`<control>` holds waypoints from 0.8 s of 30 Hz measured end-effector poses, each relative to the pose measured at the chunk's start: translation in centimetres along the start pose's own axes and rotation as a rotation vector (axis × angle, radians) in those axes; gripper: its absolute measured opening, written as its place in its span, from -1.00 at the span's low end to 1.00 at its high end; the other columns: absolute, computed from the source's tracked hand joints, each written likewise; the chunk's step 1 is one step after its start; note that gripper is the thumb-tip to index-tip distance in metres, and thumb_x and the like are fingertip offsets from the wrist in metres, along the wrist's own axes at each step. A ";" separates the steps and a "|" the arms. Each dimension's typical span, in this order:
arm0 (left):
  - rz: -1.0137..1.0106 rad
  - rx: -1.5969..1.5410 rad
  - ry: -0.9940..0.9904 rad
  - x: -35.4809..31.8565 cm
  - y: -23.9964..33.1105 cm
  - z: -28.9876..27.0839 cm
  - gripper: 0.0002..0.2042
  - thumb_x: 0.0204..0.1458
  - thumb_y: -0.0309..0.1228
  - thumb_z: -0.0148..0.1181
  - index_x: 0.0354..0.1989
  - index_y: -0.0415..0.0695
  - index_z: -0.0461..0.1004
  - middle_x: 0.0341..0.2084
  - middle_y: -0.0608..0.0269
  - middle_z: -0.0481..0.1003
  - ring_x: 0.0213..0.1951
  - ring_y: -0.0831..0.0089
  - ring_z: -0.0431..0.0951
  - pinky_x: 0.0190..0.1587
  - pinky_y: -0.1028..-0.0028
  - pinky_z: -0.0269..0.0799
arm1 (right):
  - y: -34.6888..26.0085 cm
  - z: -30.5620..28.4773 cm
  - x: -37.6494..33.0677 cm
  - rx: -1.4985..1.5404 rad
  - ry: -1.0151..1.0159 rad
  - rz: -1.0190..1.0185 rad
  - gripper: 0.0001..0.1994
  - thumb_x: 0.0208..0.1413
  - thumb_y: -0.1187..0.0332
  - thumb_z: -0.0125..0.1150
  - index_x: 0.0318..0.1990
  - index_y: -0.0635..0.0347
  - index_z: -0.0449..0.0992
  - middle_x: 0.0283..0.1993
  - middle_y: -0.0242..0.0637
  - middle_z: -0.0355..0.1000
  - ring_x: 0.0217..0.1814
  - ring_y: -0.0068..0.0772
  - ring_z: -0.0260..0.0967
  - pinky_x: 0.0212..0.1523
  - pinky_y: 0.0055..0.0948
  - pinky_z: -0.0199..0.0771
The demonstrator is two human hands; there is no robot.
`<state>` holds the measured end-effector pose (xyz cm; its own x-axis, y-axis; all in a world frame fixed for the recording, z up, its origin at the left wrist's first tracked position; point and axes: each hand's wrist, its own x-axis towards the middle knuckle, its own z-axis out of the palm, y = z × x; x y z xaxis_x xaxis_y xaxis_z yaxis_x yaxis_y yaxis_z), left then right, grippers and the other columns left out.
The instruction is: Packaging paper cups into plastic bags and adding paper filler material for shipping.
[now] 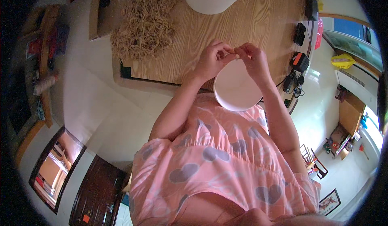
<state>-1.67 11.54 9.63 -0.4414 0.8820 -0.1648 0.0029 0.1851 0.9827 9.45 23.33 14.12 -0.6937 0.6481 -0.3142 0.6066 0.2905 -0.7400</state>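
My left hand (pixel 213 61) and my right hand (pixel 255 61) meet over the table's near edge. The fingertips of both are pinched together on something too small to make out. Just below them is a white round container (pixel 236 89), smooth-walled and close against my front; what is in it, if anything, cannot be made out. A loose heap of tan, twine-like strands (pixel 143 30) lies tangled on the table to the left. Beyond my hands stands a white tub (pixel 206 3) with orange-red showing at its top.
The wooden table (pixel 194 32) spans the space ahead of me. Along its right side sit a black and orange box (pixel 299 61), a black adapter (pixel 299 34) and a bundle of dark cables (pixel 293 82). A yellow bag (pixel 342 60) is farther right, off the table.
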 end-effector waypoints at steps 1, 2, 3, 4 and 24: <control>0.003 0.001 0.000 -0.1 -0.1 0.2 -0.86 -0.05 -0.38 0.22 -0.36 -0.17 0.48 -0.42 0.27 0.43 -0.43 0.47 0.50 -0.35 0.50 0.43 | -0.1 -0.1 -0.3 0.033 0.000 0.017 -0.83 0.04 0.34 0.12 -0.36 0.27 0.53 -0.42 -0.09 0.46 -0.36 -0.17 0.45 -0.34 -0.31 0.40; -0.086 -0.142 0.023 -0.4 -0.1 0.5 -0.85 -0.01 -0.37 0.19 -0.37 -0.20 0.48 -0.44 0.30 0.45 -0.45 0.54 0.48 -0.35 0.55 0.41 | -0.3 0.0 -0.5 0.034 0.002 0.014 -0.83 0.04 0.34 0.12 -0.36 0.27 0.53 -0.42 -0.09 0.46 -0.36 -0.17 0.45 -0.34 -0.31 0.40; -0.176 -0.285 0.044 -0.6 0.0 0.6 -0.85 0.02 -0.37 0.17 -0.37 -0.22 0.47 -0.46 0.33 0.46 -0.46 0.61 0.46 -0.34 0.60 0.40 | -0.3 0.1 -0.9 0.016 0.038 -0.032 -0.85 0.02 0.36 0.13 -0.36 0.26 0.54 -0.40 -0.11 0.46 -0.36 -0.16 0.45 -0.34 -0.32 0.41; -0.172 -0.283 0.044 -0.6 0.2 0.5 -0.85 0.02 -0.37 0.17 -0.37 -0.22 0.47 -0.46 0.33 0.46 -0.46 0.61 0.46 -0.34 0.60 0.40 | -0.4 0.2 -1.2 -0.001 0.075 -0.079 -0.87 0.01 0.39 0.14 -0.36 0.26 0.54 -0.39 -0.12 0.46 -0.35 -0.15 0.44 -0.33 -0.32 0.41; -0.489 -0.506 -0.002 -0.5 0.5 0.1 -0.88 0.04 -0.37 0.13 -0.35 -0.15 0.50 -0.49 0.41 0.49 -0.44 0.66 0.44 -0.33 0.65 0.35 | -0.5 1.2 -3.2 -0.129 0.281 -0.217 -0.90 -0.01 0.38 0.19 -0.37 0.17 0.55 -0.29 -0.30 0.46 -0.15 -0.24 0.36 0.07 -0.18 0.15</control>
<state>-1.38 11.21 10.15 -0.2842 0.7496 -0.5978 -0.6133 0.3371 0.7143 10.85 20.27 14.77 -0.6888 0.7243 0.0306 0.5135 0.5172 -0.6847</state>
